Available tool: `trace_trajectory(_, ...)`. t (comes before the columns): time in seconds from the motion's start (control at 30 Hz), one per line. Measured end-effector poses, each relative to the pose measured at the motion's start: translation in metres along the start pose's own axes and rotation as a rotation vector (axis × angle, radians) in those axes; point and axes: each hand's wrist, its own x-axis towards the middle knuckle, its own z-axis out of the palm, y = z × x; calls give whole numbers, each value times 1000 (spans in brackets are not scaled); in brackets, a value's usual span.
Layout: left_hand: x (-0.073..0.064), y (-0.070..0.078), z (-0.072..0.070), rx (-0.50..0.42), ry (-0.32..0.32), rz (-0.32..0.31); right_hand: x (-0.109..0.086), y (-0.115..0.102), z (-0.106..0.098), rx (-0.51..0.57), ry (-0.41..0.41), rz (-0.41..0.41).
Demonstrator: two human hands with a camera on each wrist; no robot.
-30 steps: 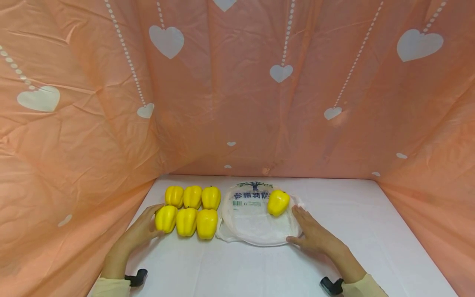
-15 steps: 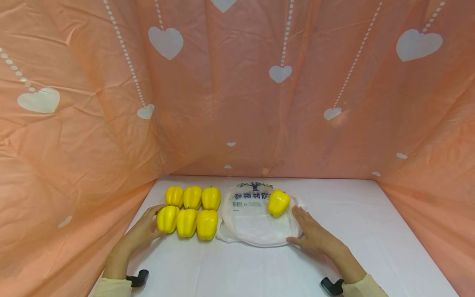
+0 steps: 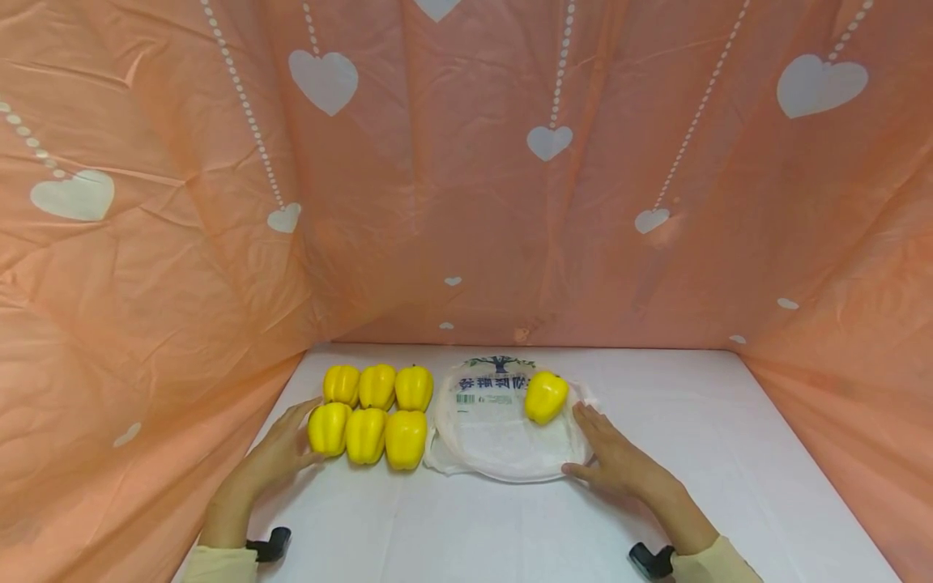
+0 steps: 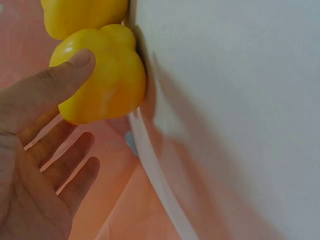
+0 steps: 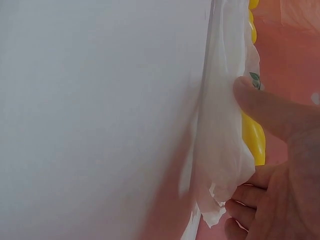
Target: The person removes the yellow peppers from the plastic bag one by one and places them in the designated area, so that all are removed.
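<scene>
Two rows of yellow bell peppers [image 3: 404,440], three in each, stand close together on the left of the white table. My left hand [image 3: 277,448] is beside the front-left pepper [image 3: 328,430], its fingers loosely spread; in the left wrist view the thumb [image 4: 62,75] overlaps that pepper. Right of the rows lies a flattened, translucent white plastic bag [image 3: 496,441] with a round outline, a printed tree and lettering. One more yellow bell pepper [image 3: 546,397] sits on its right part. My right hand [image 3: 619,457] rests at the bag's right edge, fingers extended.
The white-covered table [image 3: 452,534] is bounded by an orange curtain [image 3: 466,202] with white hearts at the back and both sides. A black strap mount [image 3: 270,545] is on the left wrist, and another black mount [image 3: 651,560] on the right.
The front-left pepper has shifted slightly right, closer to its neighbour, with my left hand beside it. My right hand, the bag and the pepper on it have stayed put.
</scene>
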Motion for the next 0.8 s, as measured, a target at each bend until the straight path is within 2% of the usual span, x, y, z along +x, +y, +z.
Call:
trace_trajectory(0.2, 5, 8, -3, 19, -10, 7, 0, 0, 0, 1, 8, -9)
trace_trajectory(0.4, 16, 27, -4, 40, -46, -11, -3, -2, -1, 8, 14, -10)
trace_trajectory(0.63, 35, 50, 13, 72, -72, 24, 0, 1, 3, 8, 9, 7)
trace_trajectory(0.8, 55, 72, 28, 44, -117, 58, -1, 1, 2, 1, 16, -10)
